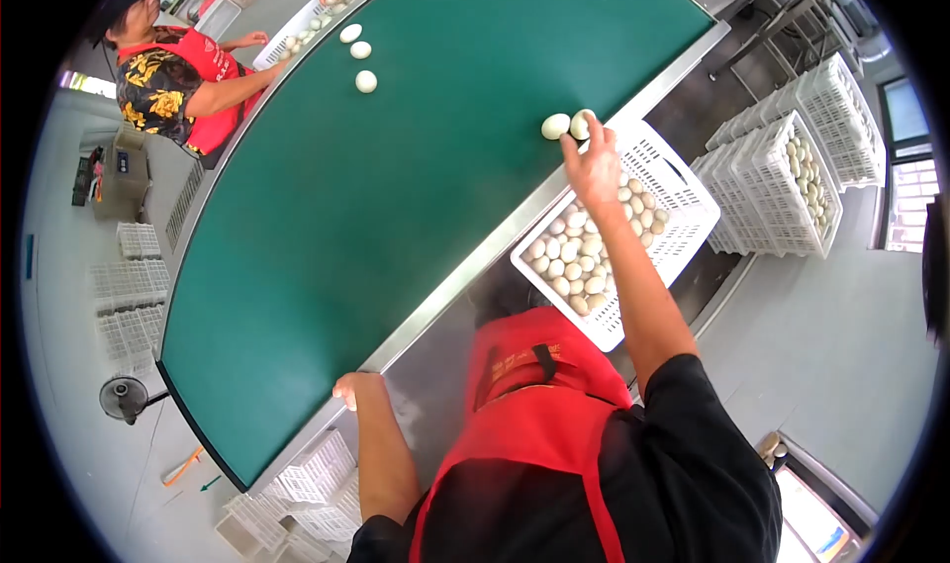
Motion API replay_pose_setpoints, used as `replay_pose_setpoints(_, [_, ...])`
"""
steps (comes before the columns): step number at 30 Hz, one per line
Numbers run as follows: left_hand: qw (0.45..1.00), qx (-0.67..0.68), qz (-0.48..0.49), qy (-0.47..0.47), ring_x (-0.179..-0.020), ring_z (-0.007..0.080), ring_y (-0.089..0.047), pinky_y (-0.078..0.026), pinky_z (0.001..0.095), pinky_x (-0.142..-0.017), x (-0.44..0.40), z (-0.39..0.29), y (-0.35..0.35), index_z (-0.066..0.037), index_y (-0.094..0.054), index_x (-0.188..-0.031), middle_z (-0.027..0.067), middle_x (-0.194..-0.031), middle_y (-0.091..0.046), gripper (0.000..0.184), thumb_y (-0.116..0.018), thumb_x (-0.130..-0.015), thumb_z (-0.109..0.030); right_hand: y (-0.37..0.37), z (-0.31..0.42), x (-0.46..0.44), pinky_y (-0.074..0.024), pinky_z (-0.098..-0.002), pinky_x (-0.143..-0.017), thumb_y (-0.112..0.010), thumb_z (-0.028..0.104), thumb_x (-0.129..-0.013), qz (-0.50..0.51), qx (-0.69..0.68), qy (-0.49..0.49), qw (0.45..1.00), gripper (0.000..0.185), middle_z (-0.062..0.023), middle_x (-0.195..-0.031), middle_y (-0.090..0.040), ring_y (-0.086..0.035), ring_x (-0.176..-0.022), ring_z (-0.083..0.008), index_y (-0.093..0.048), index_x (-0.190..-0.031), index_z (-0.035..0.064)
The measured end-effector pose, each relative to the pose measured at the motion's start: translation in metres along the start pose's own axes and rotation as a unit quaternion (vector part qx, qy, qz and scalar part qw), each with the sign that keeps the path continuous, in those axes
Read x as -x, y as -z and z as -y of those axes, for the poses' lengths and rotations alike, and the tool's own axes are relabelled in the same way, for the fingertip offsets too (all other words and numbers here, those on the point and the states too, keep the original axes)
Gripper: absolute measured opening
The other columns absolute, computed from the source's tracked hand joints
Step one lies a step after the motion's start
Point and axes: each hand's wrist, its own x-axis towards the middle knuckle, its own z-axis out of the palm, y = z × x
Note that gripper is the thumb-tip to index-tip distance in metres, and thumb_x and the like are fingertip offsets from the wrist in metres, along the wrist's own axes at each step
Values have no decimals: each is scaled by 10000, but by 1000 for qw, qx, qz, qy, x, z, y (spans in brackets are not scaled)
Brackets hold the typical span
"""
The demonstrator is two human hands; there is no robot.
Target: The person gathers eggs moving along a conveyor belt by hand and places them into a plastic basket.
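Note:
My right hand (594, 170) reaches over the metal rim of the green belt table, with thumb and fingers around a pale egg (581, 125). A second pale egg (555, 127) lies just left of it on the belt. Below that forearm, a white plastic crate (683, 222) holds many eggs (569, 253) and sits against the table's near side. My left hand (362, 389) grips the metal edge (421, 337) of the table, its fingers curled over the rim; no egg shows in it.
Across the green belt (346, 217), a person in a red apron (213, 88) stands by a crate of eggs (307, 34). Several loose eggs (366, 81) lie on the far side. Stacked white crates (772, 187) stand at right, more crates (317, 469) below the table at left.

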Motion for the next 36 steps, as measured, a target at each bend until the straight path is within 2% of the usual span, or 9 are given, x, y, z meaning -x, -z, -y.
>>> replay_pose_setpoints(6, [997,27,-70,-16,-1080,387,-725,-592,504,-906,-18,3,-29,-18,-732,-1156,182,-1178,-758,581,-437,-979,-486,-35,-8,-50,-572,-482,-943,-725,681,-839,232,214,3,949,749,-199,-1218,-694,-650,-1185,-370,-670,-1366,152])
replay_pose_setpoints(10, [994,92,-33,43,-1141,374,-703,-579,491,-944,-21,6,-31,-13,-708,-1207,171,-1243,-742,581,-427,-977,-468,-55,-1,-53,-573,-460,-964,-738,577,-809,271,185,0,945,670,-175,-1250,-706,-627,-1228,-332,-712,-1331,159])
replay_pose_setpoints(18, [998,15,34,-51,-1187,370,-684,-568,470,-977,-19,10,-24,-2,-644,-1317,159,-1345,-704,613,-368,-1015,-458,-39,24,-36,-583,-444,-972,-782,437,-735,313,111,68,941,684,-207,-1300,-636,-697,-1120,-345,-677,-1377,225])
replay_pose_setpoints(21, [996,-29,60,-57,-1216,361,-674,-559,460,-996,-16,9,-22,5,-615,-1349,159,-1391,-680,618,-341,-1032,-450,-8,9,-37,-558,-369,-969,-823,366,-750,333,-102,-19,937,669,-150,-1231,-678,-695,-1099,-232,-694,-1364,134])
replay_pose_setpoints(26, [968,-211,37,-133,-1208,293,-704,-563,408,-1034,13,11,-2,-45,-592,-1378,131,-1395,-681,463,-438,-1037,-317,88,-56,-6,-537,-326,-951,-840,288,-788,361,-353,-76,859,620,-91,-1106,-736,-680,-1012,-168,-691,-1320,8])
replay_pose_setpoints(28, [926,-314,43,-204,-1191,369,-698,-607,446,-966,-50,15,-35,43,-549,-1394,190,-1393,-663,560,-393,-1055,-375,97,-103,23,-538,-328,-930,-859,296,-770,399,-327,-138,845,657,-91,-1110,-723,-677,-996,-178,-682,-1318,-21])
replay_pose_setpoints(30, [840,-506,22,-194,-1188,316,-705,-592,432,-990,-101,10,-70,-20,-637,-1315,156,-1361,-688,455,-428,-1041,-316,82,-155,56,-546,-324,-893,-869,304,-752,436,-196,-190,858,690,-100,-1091,-716,-676,-972,-183,-677,-1336,-10])
replay_pose_setpoints(32, [989,-128,-21,-73,-1234,208,-697,-518,389,-1084,-80,4,-63,-152,-734,-1250,57,-1327,-737,400,-456,-1008,-309,73,-172,73,-543,-310,-876,-881,341,-728,486,-71,-245,836,721,-106,-1055,-705,-666,-967,-171,-679,-1328,-6])
replay_pose_setpoints(36, [999,35,24,-20,-1200,218,-706,-530,393,-1067,-16,4,-31,-159,-751,-1242,26,-1313,-745,396,-473,-1010,-319,23,-250,118,-574,-408,-898,-873,378,-680,501,149,-222,823,708,-198,-1118,-736,-715,-1021,-281,-708,-1294,69])
